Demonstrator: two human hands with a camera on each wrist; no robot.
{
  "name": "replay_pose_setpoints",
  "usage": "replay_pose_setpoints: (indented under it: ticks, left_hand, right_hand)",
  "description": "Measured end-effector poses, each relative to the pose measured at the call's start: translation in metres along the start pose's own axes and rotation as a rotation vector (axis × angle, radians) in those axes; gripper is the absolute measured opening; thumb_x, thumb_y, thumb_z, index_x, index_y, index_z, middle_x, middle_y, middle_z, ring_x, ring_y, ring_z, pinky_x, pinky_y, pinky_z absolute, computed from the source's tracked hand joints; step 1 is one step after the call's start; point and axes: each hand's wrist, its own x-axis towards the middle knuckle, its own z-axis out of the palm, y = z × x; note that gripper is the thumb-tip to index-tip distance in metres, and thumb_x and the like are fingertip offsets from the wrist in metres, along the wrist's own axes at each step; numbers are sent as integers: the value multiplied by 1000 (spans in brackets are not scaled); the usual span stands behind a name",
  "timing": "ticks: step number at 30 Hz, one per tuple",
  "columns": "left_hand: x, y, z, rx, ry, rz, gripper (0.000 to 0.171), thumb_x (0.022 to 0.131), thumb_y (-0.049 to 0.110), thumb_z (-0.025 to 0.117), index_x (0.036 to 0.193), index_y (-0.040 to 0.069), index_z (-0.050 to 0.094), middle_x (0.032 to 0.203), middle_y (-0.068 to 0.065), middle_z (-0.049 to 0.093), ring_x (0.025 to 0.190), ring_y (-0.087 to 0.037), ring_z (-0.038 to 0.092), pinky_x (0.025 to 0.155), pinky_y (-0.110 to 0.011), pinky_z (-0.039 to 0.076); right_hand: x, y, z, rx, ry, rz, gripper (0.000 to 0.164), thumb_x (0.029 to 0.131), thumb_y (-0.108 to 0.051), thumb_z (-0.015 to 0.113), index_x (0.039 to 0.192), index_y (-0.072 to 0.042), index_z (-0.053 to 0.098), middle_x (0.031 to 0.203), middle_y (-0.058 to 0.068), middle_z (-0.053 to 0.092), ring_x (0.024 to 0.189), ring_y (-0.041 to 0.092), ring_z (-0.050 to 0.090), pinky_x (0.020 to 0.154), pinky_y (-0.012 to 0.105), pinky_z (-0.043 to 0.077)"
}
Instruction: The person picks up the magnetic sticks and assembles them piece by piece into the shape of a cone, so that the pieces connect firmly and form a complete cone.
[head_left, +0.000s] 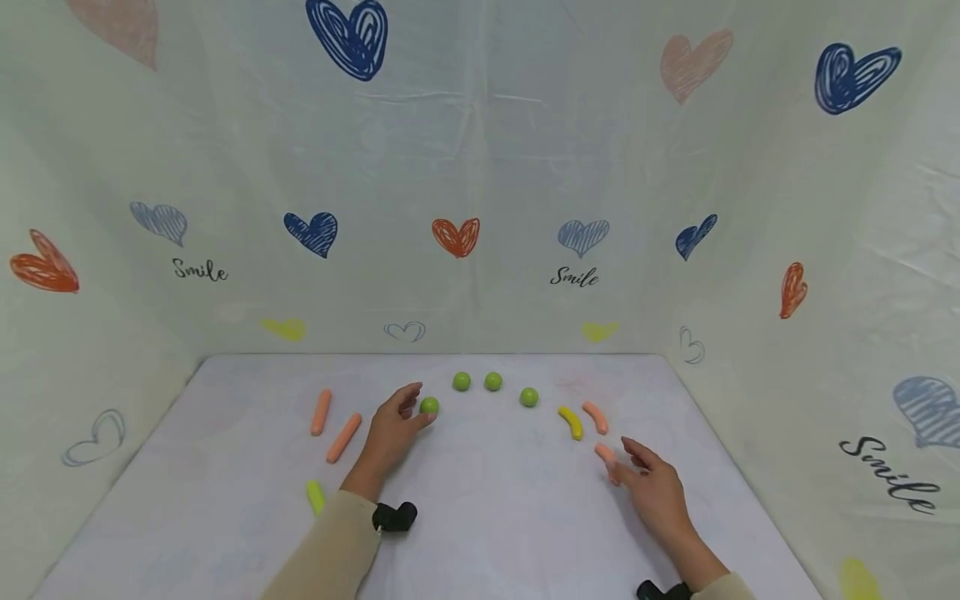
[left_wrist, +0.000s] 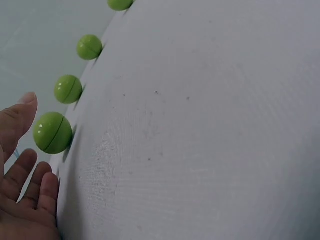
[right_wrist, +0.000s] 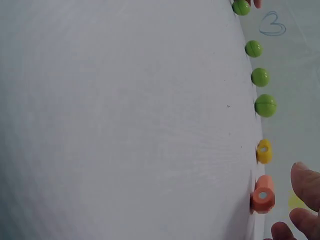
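My left hand [head_left: 393,429] is beside the leftmost green ball [head_left: 429,405], its thumb and fingers spread apart. In the left wrist view a gap shows between the fingers and that seamed ball [left_wrist: 52,132]. My right hand [head_left: 660,496] hovers by a short, curved orange piece [head_left: 604,452], which the thumb partly covers in the head view. From the right wrist, the fingers [right_wrist: 306,186] look apart from the blunt-ended orange piece [right_wrist: 263,200]. Just beyond lie a curved yellow banana-like piece [head_left: 571,423] and a second curved orange piece [head_left: 596,417].
Three more green balls [head_left: 492,382] sit toward the table's back edge. Two straight orange sticks [head_left: 321,412] lie left of my left hand. A yellow-green stick [head_left: 315,497] is partly hidden by the left sleeve. A heart-printed curtain [head_left: 517,167] surrounds the white table [head_left: 487,517].
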Motion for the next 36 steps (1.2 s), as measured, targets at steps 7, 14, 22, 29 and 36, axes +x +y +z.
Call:
replay_pose_setpoints:
  ticks: [7, 14, 22, 29, 36]
  left_hand:
    - [1, 1, -2, 32, -17, -13, 66, 94, 16, 81, 153, 11, 53, 154, -16, 56, 144, -33, 52, 119, -47, 44]
    - [1, 1, -2, 70, -11, -3, 64, 93, 15, 81, 152, 10, 54, 152, -17, 58, 141, -34, 54, 118, -49, 44]
    - [-4, 4, -1, 87, -12, -21, 66, 92, 13, 81, 152, 10, 54, 150, -18, 60, 138, -36, 56, 116, -50, 46]
    - [0, 0, 5, 108, 2, -7, 65, 92, 13, 82, 151, 10, 55, 148, -17, 62, 136, -35, 58, 115, -49, 47]
    - [4, -1, 11, 86, 36, -1, 64, 90, 14, 84, 147, 8, 56, 144, -17, 64, 136, -37, 59, 115, -50, 47]
  right_hand:
    - [2, 8, 5, -21, -36, -39, 64, 96, -34, 79, 148, -3, 58, 155, 29, 50, 145, 49, 45, 116, 65, 39]
    - [7, 6, 13, -92, 0, -104, 53, 93, -26, 82, 138, 0, 67, 148, 29, 57, 142, 51, 46, 114, 67, 39]
    - [7, 8, 15, -151, 4, -124, 39, 92, -18, 79, 126, 2, 74, 139, 29, 62, 134, 51, 54, 110, 68, 42]
    - [6, 8, 14, -147, 22, -115, 34, 93, -20, 79, 119, 2, 77, 139, 30, 62, 133, 51, 54, 110, 68, 41]
    - [5, 9, 15, -155, 26, -126, 33, 93, -21, 79, 118, 2, 77, 138, 30, 63, 132, 51, 55, 109, 68, 41]
